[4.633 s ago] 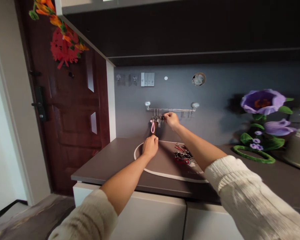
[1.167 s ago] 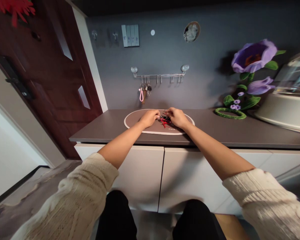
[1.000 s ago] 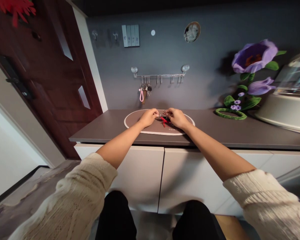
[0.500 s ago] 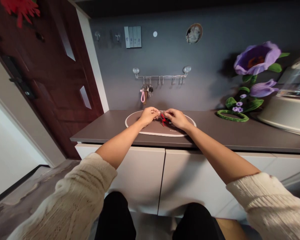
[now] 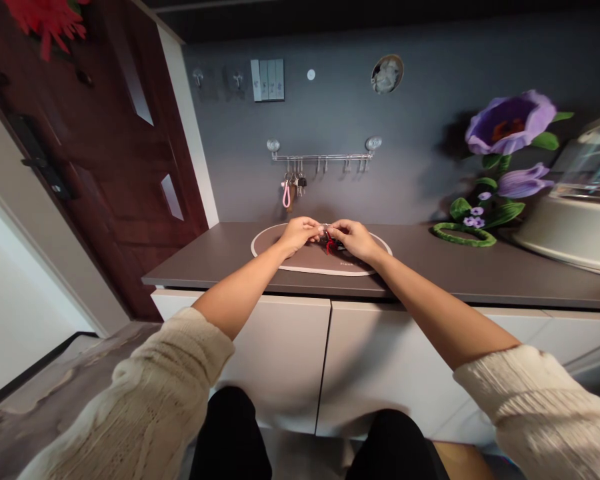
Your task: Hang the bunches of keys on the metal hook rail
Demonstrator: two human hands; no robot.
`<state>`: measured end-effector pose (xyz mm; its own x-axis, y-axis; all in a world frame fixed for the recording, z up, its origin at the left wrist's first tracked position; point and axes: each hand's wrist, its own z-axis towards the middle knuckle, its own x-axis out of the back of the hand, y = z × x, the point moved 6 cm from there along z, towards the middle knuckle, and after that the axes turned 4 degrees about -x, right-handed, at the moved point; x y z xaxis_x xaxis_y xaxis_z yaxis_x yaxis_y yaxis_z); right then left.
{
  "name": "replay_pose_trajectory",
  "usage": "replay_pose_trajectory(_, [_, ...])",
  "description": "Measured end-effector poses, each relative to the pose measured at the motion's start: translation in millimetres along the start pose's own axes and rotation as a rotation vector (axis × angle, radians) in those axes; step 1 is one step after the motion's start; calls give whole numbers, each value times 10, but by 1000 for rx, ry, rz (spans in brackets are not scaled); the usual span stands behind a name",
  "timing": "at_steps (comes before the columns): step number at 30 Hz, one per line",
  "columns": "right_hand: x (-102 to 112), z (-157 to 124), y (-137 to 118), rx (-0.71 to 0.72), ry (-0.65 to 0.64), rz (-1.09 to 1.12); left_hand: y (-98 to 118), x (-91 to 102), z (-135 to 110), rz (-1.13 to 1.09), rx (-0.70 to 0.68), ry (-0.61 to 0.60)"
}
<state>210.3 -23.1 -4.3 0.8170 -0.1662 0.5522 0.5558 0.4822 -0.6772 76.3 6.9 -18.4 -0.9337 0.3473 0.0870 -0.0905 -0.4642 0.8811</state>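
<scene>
Both hands meet above the oval brown mat (image 5: 305, 262), which has a pale rim. My right hand (image 5: 353, 238) is closed in a pinch on a key ring with a red cord (image 5: 331, 246); the cord dangles below the fingers, beside small dark parts partly hidden by the hand. My left hand (image 5: 301, 235) pinches the same ring from the other side, its fingertips almost touching those of the right. The ring itself is small and mostly covered by the fingers.
Behind the hands, a clear hook rail (image 5: 325, 158) on the grey wall carries several keys (image 5: 300, 183) and a pink loop strap (image 5: 286, 195). Purple plush flowers (image 5: 510, 127) and a white domed appliance (image 5: 570, 223) stand rightward on the countertop (image 5: 430, 270). A dark red door (image 5: 105, 167) is leftward.
The fingertips have drawn slightly closer together around the ring, and the red cord has shifted a little. The whole view has moved slightly.
</scene>
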Motion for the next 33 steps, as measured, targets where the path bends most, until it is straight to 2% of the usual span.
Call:
replay_pose_trajectory(10, [29,-17,-51,-14,12,53,68,-5,-24,17,-27,5])
replay_pose_trajectory(17, [21,14,-30,24,-2,117,36,48,20,29,-38,77])
replay_pose_trajectory(23, [44,33,-65,40,34,154,2,115,70,243,-116,148])
replay_pose_trajectory(33, [85,120,-57,-37,78,324,45,182,89,528,-249,223])
